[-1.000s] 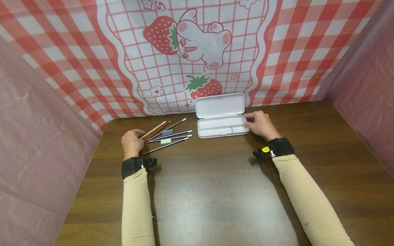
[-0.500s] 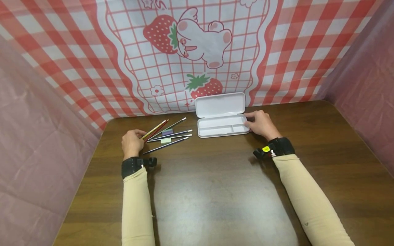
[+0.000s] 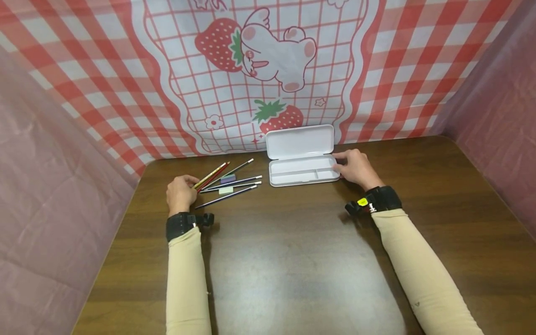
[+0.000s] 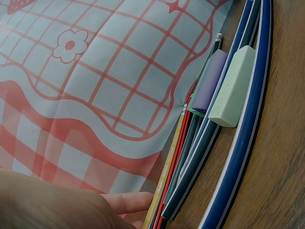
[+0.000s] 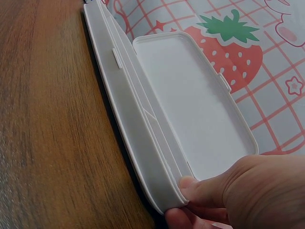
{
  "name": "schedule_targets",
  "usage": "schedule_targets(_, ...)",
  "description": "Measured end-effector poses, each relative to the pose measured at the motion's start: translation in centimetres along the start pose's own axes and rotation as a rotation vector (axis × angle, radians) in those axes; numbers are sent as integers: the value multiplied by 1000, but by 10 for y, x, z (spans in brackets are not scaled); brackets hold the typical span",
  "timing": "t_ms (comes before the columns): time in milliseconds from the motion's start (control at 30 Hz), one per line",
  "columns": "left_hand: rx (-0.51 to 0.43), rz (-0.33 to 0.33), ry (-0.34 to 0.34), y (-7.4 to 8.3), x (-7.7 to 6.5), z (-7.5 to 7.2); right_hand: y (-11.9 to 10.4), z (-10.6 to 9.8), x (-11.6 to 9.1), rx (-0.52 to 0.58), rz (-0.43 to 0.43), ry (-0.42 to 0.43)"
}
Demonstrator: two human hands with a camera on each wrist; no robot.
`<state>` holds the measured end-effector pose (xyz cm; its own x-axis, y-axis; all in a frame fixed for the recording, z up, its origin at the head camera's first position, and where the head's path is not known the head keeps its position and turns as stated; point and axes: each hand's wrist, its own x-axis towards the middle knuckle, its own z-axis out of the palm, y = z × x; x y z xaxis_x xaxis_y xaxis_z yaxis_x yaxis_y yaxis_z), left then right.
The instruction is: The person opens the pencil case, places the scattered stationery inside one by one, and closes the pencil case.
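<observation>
At the left of the head view, my left hand [image 3: 181, 194] pinches the near ends of a yellow pencil [image 3: 210, 175] and a red pencil [image 3: 215, 177]. Its fingertips meet the yellow pencil [image 4: 167, 179] in the left wrist view; the thumb is mostly hidden. Close beside lie several dark and blue-striped pencils [image 3: 228, 197], a purple eraser [image 3: 228, 178] and a pale green eraser [image 3: 226, 190]. My right hand [image 3: 356, 168] grips the right end of a white pencil case [image 3: 293, 181], thumb over the rim. The case's lid [image 5: 190, 105] is raised, showing bare divided compartments.
A brown wooden table [image 3: 289, 260] carries everything. Directly behind the case hangs a red-and-white checked cloth [image 3: 234, 107] with strawberry prints. Pink drapes [image 3: 42, 200] flank the table on both sides.
The red pencil has swung left, closer against the yellow one in my left hand. My right hand and the pencil case keep their place.
</observation>
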<state>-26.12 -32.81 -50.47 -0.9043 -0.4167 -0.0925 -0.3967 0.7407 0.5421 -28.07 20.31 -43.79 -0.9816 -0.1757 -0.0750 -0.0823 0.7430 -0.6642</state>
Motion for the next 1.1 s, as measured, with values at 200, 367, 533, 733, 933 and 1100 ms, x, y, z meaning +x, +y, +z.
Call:
schedule_targets(200, 1, 8, 8, -1, 2, 2, 0, -1, 0, -1, 0, 8)
schedule_targets(367, -5, 7, 8, -2, 3, 2, -1, 0, 0, 0, 0, 4)
schedule_targets(533, -8, 29, 16, -2, 2, 1, -1, 0, 1, -2, 6, 4)
schedule_targets(733, -21, 58, 36, -3, 3, 2, -1, 1, 0, -1, 5, 11)
schedule_targets(933, -44, 79, 70, -3, 4, 1, 0, 1, 0, 9, 11, 11)
schedule_targets(1100, -59, 80, 91, 0, 5, 1, 1, 1, 1, 8, 16, 8)
